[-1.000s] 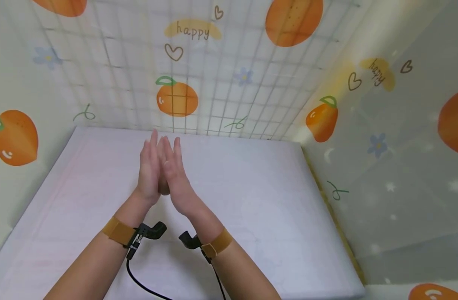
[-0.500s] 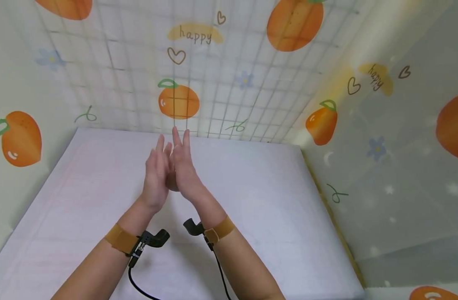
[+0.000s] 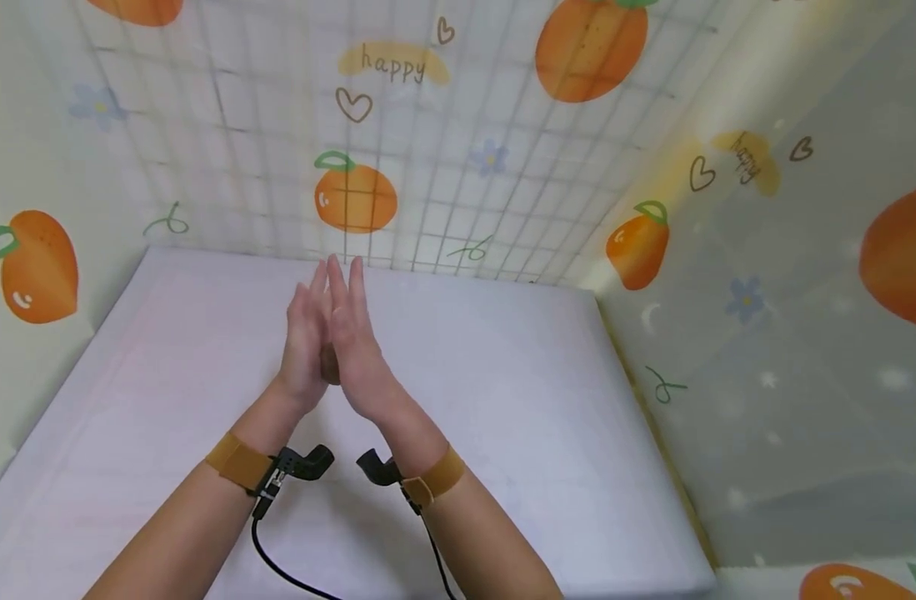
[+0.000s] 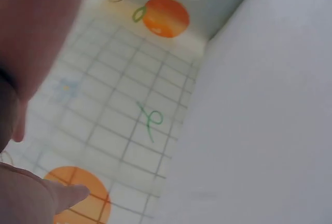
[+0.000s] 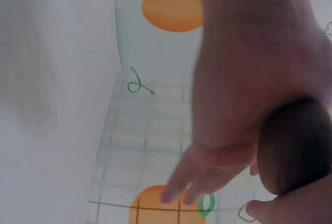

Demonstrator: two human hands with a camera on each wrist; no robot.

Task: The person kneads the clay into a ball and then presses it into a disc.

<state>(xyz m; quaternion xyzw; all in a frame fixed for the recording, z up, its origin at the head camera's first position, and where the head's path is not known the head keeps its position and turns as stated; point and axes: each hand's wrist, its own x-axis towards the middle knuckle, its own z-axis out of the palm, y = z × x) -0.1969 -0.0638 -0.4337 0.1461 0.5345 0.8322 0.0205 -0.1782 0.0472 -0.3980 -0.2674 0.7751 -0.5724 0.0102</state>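
One brown lump [image 3: 330, 367] sits between both hands [image 3: 302, 350] [image 3: 360, 358], short of the fingers [image 3: 358, 292].

We hold our left hand [image 3: 302, 354] and right hand [image 3: 360, 358] face to face, fingers [image 3: 357, 287] straight, pointing away, wrists [image 3: 416, 435] near each other, forearms [image 3: 168, 529] slanting inward.

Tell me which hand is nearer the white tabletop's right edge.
Right. The right hand is left of the white tabletop's right edge, well apart from it; the left hand is farther left, across the dark object between them.
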